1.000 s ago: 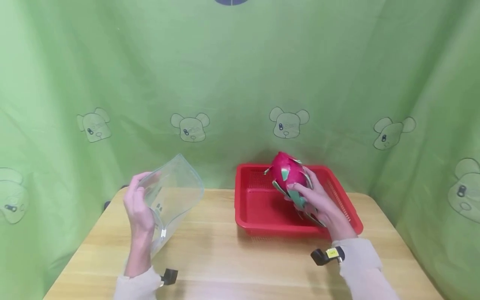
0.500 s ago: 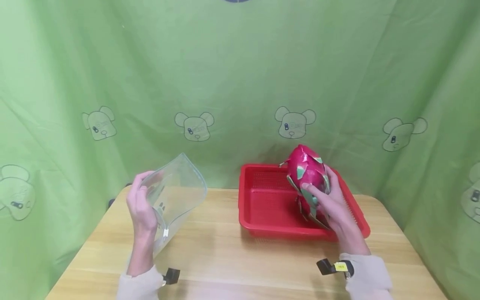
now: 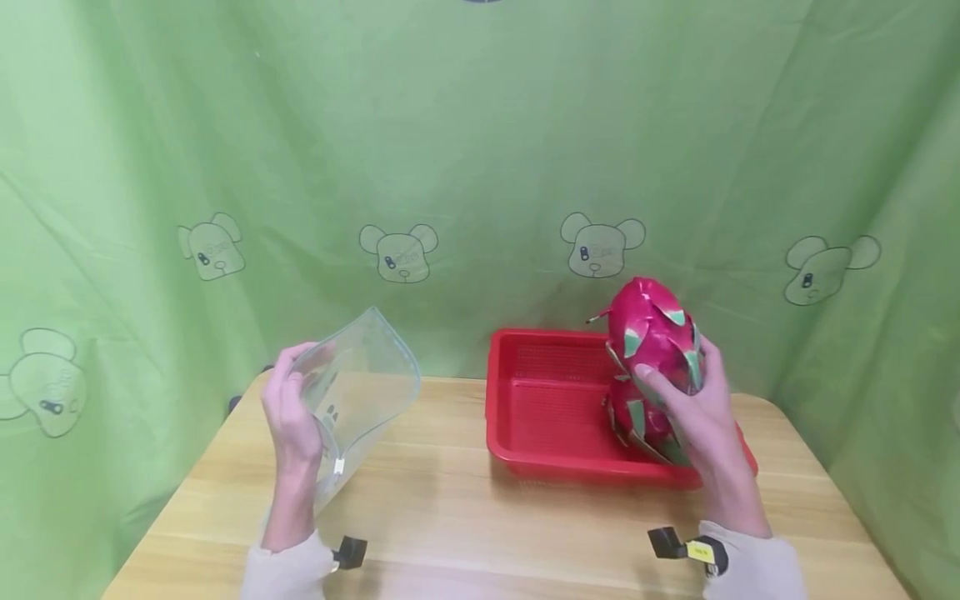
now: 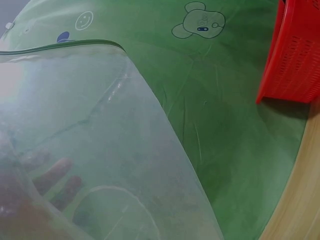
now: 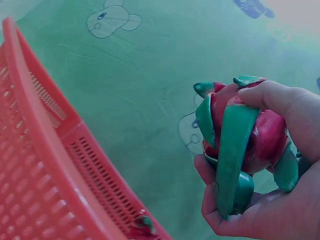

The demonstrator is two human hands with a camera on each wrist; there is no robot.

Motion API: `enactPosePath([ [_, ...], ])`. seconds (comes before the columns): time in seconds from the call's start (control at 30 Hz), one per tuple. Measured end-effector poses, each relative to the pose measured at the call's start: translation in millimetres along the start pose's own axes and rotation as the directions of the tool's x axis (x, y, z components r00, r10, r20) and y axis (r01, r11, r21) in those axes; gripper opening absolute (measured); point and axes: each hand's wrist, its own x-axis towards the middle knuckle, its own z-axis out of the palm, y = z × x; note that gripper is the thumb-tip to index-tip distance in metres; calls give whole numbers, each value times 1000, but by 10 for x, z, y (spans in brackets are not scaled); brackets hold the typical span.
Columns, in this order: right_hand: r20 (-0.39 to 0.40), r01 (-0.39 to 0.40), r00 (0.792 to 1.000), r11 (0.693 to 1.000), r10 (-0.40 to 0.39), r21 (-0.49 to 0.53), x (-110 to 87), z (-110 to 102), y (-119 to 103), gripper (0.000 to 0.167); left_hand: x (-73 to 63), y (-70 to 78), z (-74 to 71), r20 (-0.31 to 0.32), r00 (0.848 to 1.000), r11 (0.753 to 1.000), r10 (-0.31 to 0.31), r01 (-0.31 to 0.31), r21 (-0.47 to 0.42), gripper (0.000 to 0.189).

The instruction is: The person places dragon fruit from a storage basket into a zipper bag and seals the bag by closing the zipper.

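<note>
My left hand (image 3: 291, 429) holds a clear plastic zipper bag (image 3: 371, 371) by its rim, thumb and fingers at the side of the spread mouth. A white slider (image 3: 339, 467) sits on the near edge. The left wrist view shows fingers behind the translucent film (image 4: 120, 140). My right hand (image 3: 708, 421) grips a dragon fruit (image 3: 648, 321), pink with green scales, above the right part of the red basket (image 3: 551, 461). Its thumb lies across the fruit (image 5: 267, 132) in the right wrist view. A second dragon fruit (image 3: 651, 423) is in the basket, partly hidden by the right hand.
The basket, with slotted walls (image 5: 97, 170), stands toward the back right of the wooden table (image 3: 450, 533). A green curtain (image 3: 480, 150) printed with bear heads hangs behind and at both sides. Black wrist cameras stick out from both sleeves (image 3: 757, 567).
My right hand has lifted the dragon fruit and moved it right across the basket, uncovering more of the second one. The left hand keeps the bag nearly still; the view has shifted slightly.
</note>
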Motion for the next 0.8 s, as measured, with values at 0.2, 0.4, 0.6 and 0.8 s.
enactPosePath([
  [0.2,-36,53,998,998,-55,-39,-52,-71,-46,92,8,-20,-8,10,1000,1000,6,-6,1,44],
  [0.4,-72,83,994,997,-83,4,-126,-120,-84,90,-6,-37,-1,13,1000,1000,6,-6,5,44],
  [0.6,-138,134,983,985,-119,112,-168,-113,-127,91,-4,-32,3,10,1000,1000,22,-22,9,44],
  [0.8,-212,129,975,949,-69,286,-215,-116,-146,88,-12,-16,3,16,1000,1000,18,-18,12,44],
])
